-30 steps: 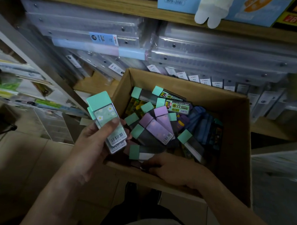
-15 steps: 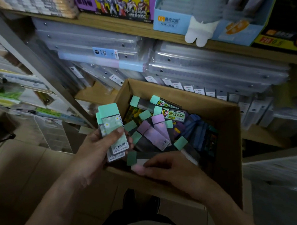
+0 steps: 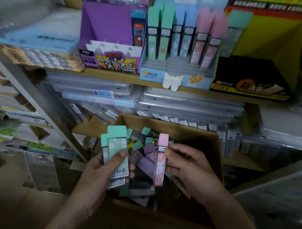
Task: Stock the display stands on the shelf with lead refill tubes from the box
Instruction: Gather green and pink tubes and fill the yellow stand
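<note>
Stationery shop: stocked display stands [image 3: 178, 44].

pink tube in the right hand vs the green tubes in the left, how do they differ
The pink tube has a pink cap and a rabbit print; the green tubes have mint caps and daisies. The pink tube is single, pinched by the right hand; the green tubes are a stack under the left hand's thumb. Both point cap-up over the box.

Pastel tubes, brown box [image 3: 207, 141]

Mint tubes [image 3: 118, 147] carry white daisies; the pink tube [image 3: 161, 161] bears a white rabbit. Stands: purple stand [image 3: 106, 30], pale blue stand [image 3: 176, 78], yellow-and-black stand [image 3: 256, 82].
</note>
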